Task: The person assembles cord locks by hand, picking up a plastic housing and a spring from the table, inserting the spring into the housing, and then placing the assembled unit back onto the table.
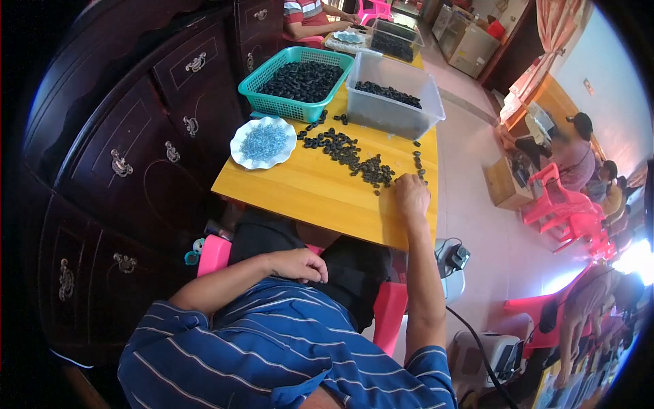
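R grip (pixel 411 194): fingers curled on black rings (pixel 351 155), hold unclear | L grip (pixel 298 264): loosely closed at lap, contents hidden

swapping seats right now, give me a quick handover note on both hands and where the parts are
Left hand: resting on the lap, below the table edge; whether it holds anything cannot be told.
Right hand: on the yellow wooden table, fingers at the near end of the scattered small black ring-shaped parts; its grip cannot be seen.
More black parts fill the teal plastic basket and lie in the clear plastic bin.
White scalloped plate of small silvery-blue pieces sits left of the scatter.
Done: parts spread on the table. Left: the loose scatter remains unsorted.
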Tool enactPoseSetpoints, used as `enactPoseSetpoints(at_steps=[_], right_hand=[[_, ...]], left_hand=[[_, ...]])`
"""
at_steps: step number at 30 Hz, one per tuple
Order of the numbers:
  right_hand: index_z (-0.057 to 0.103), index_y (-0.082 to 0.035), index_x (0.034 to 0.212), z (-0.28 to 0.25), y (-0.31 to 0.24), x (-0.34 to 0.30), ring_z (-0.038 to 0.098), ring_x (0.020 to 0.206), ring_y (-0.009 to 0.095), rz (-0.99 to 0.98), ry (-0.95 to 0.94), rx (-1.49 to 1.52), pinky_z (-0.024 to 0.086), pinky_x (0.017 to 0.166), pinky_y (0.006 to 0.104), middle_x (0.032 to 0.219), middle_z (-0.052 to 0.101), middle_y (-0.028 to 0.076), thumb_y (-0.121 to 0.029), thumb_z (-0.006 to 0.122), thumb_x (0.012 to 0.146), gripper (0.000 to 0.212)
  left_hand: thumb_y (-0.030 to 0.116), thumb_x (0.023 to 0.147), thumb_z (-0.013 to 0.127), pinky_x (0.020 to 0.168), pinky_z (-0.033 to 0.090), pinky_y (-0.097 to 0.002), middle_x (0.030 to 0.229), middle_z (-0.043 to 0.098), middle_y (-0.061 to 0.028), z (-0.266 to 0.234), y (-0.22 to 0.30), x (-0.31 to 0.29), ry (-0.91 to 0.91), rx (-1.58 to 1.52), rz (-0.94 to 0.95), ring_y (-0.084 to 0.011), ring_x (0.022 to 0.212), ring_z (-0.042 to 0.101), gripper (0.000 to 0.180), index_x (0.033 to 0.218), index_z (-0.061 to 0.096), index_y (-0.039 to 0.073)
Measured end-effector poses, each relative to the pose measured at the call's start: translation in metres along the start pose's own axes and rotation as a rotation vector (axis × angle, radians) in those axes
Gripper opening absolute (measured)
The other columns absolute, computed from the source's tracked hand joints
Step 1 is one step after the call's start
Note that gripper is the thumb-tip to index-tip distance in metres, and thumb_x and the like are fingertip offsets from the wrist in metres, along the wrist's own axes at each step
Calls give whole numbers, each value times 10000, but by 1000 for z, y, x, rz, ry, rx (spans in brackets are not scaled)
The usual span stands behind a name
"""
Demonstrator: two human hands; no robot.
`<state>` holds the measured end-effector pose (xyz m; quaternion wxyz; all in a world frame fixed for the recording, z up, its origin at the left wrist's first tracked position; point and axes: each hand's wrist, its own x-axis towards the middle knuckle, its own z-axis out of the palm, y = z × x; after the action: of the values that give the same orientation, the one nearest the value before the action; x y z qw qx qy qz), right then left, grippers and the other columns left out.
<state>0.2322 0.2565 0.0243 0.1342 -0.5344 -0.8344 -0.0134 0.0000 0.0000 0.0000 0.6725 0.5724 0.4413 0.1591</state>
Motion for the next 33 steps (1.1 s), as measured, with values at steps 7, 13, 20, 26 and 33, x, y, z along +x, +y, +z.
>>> enactPoseSetpoints(at_steps=[7, 13, 20, 26, 33], right_hand=[[648, -20, 1007, -45, -32, -38, 715, 822, 271, 49, 273, 711, 540, 715, 391, 853, 734, 128, -235, 599, 995, 221], [628, -36, 1089, -45, -57, -99, 610, 851, 123, 81, -123, 1630, 477, 829, 269, 947, 696, 54, -216, 569, 1051, 194], [626, -43, 1135, -21, -71, -127, 661, 890, 133, 109, -308, 1900, 522, 854, 273, 1007, 713, 76, -166, 606, 1029, 164], [643, -33, 1159, -22, -69, -127, 656, 897, 121, 89, -252, 1857, 517, 856, 262, 1005, 711, 59, -161, 612, 1025, 188], [658, -8, 1155, -22, -66, -130, 670, 946, 131, 50, -248, 1849, 538, 890, 280, 1010, 707, 51, -129, 605, 1029, 183]], left_hand=[[78, 938, 659, 663, 502, -235, 870, 663, -21, -23, 15, 5, 387, -108, 276, -74, 720, 586, 95, 1018, 679, 32], [45, 960, 626, 623, 456, -201, 807, 600, 31, -33, 73, 10, 726, 101, 453, -31, 697, 547, 58, 1004, 663, 35], [12, 895, 628, 676, 503, -303, 852, 670, -115, -22, 97, 28, 830, 322, 667, -188, 738, 637, 58, 917, 678, -8], [-9, 888, 655, 649, 503, -287, 858, 671, -88, -17, 101, 31, 808, 297, 606, -152, 728, 641, 89, 976, 656, 3], [-8, 886, 681, 628, 494, -254, 827, 635, -39, -16, 106, 32, 776, 342, 616, -98, 685, 600, 151, 1027, 637, 24]])
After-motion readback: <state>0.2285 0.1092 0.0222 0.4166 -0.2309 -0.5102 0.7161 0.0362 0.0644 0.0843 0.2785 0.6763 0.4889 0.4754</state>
